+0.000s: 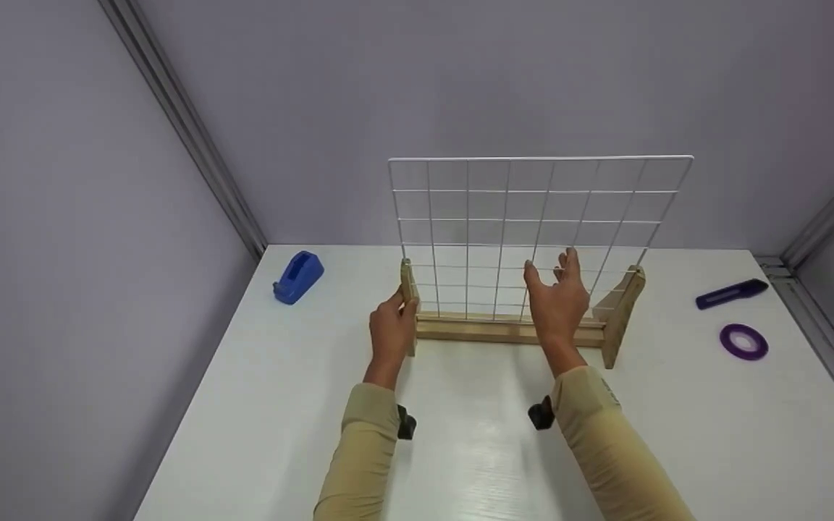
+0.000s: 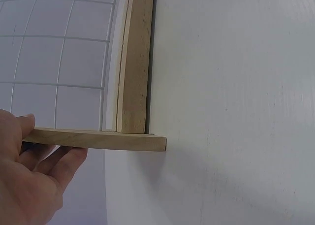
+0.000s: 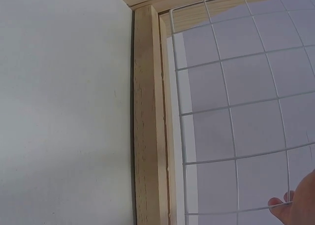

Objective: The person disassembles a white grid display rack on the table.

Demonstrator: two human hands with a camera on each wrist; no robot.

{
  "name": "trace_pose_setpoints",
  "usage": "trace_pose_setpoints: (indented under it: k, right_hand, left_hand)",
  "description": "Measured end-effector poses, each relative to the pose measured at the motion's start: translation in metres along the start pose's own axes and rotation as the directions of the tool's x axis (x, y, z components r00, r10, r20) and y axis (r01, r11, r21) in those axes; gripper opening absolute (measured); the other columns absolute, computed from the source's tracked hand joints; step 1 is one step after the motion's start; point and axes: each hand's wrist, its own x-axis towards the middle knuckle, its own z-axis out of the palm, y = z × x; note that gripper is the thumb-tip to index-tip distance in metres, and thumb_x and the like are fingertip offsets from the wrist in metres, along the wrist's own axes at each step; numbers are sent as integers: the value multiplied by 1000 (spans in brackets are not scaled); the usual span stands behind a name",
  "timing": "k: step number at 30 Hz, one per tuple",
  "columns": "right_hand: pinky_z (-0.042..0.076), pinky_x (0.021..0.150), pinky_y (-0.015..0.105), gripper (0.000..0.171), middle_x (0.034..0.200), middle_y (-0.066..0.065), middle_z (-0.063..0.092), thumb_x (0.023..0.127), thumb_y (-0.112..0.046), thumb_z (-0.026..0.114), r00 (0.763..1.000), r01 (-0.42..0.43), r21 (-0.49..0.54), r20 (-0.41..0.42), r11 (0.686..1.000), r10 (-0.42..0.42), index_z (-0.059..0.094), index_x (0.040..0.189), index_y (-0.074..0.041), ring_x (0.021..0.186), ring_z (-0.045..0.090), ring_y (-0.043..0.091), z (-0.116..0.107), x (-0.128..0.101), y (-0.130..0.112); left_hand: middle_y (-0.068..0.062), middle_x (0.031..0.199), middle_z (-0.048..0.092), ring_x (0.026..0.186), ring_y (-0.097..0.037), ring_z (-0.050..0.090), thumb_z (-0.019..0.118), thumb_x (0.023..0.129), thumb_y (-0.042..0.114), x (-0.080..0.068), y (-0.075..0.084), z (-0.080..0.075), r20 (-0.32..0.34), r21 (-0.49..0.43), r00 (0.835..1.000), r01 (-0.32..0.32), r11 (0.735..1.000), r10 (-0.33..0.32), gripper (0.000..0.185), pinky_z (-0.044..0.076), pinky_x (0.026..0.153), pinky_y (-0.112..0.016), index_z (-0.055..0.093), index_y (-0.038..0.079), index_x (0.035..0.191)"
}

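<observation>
Left hand [image 1: 391, 327] gripping the left wooden foot [image 1: 408, 300] of the stand, thumb on top and fingers curled under it in the left wrist view. Right hand [image 1: 559, 304] mostly open, fingers spread and relaxed, one fingertip touching a wire of the white wire grid [image 1: 533, 217]. Grid standing upright in the wooden base [image 1: 505, 329], mid-table on the white table [image 1: 475, 434]. Blue tape dispenser [image 1: 298, 276] off left, purple tape roll [image 1: 743, 341] and dark blue cutter [image 1: 730, 293] off right.

The head camera looks forward and down over the table [image 1: 460, 449] from well back. Each wrist camera sits close, facing along the wooden base [image 2: 133, 62]; all three share it and the wire grid [image 3: 246, 112] toward 12 o'clock.
</observation>
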Motion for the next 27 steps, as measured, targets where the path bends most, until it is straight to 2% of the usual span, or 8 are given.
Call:
trace_pose_setpoints:
  k: [14,23,27]
  right_hand:
    - [51,108,47,79,153,16,51,92,-37,73,1000,-9,7,-10,1000,9,37,157,-7,134,58,35,-3,5,-11]
    - [50,110,43,79,154,12,51,92,-36,74,1000,-25,28,-2,999,25,37,157,-10,136,57,31,-6,8,-22]
    - [51,109,43,79,153,14,51,92,-36,74,1000,-22,30,-5,999,23,38,157,-9,135,57,31,-7,9,-26]
  left_hand:
    - [-20,129,68,113,-31,71,60,104,20,-2,0,-1,4,-33,1000,-26,999,26,44,61,91,-44,56,2,143]
    - [-19,131,68,115,-30,70,60,104,22,-2,-1,-1,6,-34,1000,-14,999,14,45,61,91,-43,56,2,143]
    - [-20,132,66,115,-31,70,59,104,23,-1,0,-1,11,-38,1000,-4,999,4,46,61,91,-43,54,1,144]
